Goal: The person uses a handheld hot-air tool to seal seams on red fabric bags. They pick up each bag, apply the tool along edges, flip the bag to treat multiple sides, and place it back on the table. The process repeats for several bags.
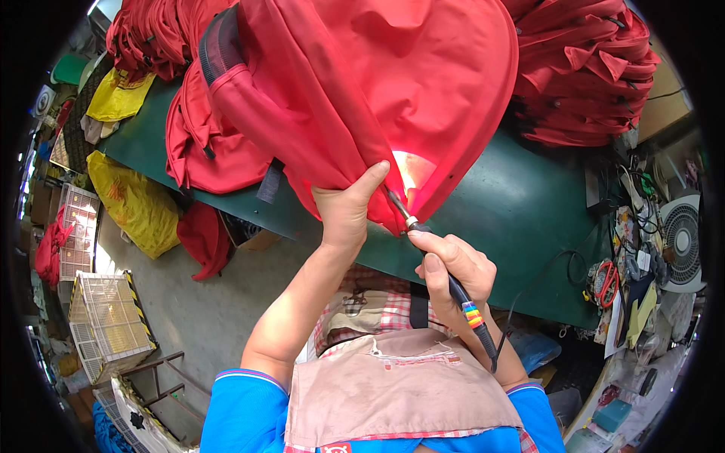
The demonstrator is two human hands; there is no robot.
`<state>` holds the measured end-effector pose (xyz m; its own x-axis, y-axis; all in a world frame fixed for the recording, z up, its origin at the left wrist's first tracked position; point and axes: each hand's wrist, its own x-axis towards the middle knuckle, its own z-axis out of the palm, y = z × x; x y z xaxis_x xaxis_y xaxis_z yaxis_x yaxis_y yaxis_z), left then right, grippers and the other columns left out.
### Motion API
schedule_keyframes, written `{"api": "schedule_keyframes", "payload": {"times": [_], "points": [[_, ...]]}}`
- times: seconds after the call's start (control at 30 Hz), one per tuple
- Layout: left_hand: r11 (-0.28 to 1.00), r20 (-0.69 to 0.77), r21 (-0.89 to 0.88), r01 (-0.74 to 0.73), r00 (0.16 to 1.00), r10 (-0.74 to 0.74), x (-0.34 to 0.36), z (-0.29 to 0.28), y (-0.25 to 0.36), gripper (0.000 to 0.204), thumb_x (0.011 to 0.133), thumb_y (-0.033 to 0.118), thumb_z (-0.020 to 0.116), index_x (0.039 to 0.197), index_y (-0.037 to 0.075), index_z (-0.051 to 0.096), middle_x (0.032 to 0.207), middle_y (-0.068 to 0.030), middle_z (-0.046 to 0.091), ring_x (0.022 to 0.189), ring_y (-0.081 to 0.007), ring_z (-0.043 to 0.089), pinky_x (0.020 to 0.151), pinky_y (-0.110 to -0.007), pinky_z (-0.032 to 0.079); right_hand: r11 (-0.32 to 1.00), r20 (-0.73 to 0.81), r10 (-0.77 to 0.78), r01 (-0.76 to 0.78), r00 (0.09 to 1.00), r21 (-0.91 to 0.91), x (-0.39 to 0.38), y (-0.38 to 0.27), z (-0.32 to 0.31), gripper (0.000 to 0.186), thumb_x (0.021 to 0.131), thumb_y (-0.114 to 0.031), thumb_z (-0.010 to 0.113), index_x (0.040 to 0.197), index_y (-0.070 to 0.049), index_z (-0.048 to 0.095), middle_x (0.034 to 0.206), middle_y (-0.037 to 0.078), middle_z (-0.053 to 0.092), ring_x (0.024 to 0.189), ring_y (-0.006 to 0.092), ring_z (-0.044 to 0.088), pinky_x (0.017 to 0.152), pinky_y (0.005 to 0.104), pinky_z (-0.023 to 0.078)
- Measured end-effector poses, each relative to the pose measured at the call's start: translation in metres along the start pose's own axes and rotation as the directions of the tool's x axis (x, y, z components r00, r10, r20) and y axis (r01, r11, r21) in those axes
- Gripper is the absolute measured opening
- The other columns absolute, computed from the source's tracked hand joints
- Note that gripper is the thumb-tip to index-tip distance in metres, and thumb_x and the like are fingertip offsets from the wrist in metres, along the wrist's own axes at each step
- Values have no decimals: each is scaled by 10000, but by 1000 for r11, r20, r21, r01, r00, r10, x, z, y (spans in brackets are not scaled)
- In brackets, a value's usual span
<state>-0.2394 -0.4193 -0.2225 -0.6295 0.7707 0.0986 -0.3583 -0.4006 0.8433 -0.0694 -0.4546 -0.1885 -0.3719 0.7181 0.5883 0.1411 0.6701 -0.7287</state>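
Note:
A red backpack [442, 83] lies over the green table in front of me, its lower edge lifted toward me. My left hand [347, 204] is closed on the fabric near that edge, thumb pressed on top. In my right hand [461, 268] is a soldering iron [457, 291] with a black handle and bands of rainbow tape. Its metal tip points up and left to the backpack's lower edge, just right of my left thumb. Whether the tip touches the fabric I cannot tell. Bright light glows on the fabric beside the tip.
Stacked red bags [581, 68] rise at the far right of the green table [521, 219], more at the far left. Right of the table stand a white fan [682, 241], red-handled scissors [606, 283] and tangled cords. Yellow bags [132, 204] and wire crates [112, 321] are at left.

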Motion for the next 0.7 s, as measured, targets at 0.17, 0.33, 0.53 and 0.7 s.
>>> {"api": "schedule_keyframes", "payload": {"times": [0.17,0.33,0.53,0.7], "points": [[998,-8,61,-13,1000,14,-9,3,0,519,783,9,845,1238,20,595,1188,-60,655,1053,-163,640,918,-323,526,1000,3,-9,9,1000,-26,17,3,13,197,885,18,622,1059,8,712,644,74,562,510,178,570,507,306,484],[999,15,27,34,999,-34,-11,-4,1,542,788,64,869,1248,5,589,1201,-65,655,1080,-165,634,927,-329,525,725,441,570,-677,694,128,69,-33,-40,261,1025,-172,541,1058,29,705,609,87,648,500,96,581,473,264,446],[987,87,68,145,985,-151,-25,-23,13,665,744,96,903,1314,6,573,1248,-78,648,1134,-193,627,977,-356,521,944,46,162,-168,986,284,153,-21,-68,273,1019,-196,614,1200,9,602,863,108,715,642,106,661,572,212,504],[873,249,250,420,843,-477,-94,-69,51,749,691,125,938,1335,14,573,1291,-87,642,1181,-197,613,994,-361,508,916,349,-348,395,870,-73,289,27,-8,506,856,-43,778,1294,-37,526,1277,114,629,1146,219,642,998,358,504]]}}
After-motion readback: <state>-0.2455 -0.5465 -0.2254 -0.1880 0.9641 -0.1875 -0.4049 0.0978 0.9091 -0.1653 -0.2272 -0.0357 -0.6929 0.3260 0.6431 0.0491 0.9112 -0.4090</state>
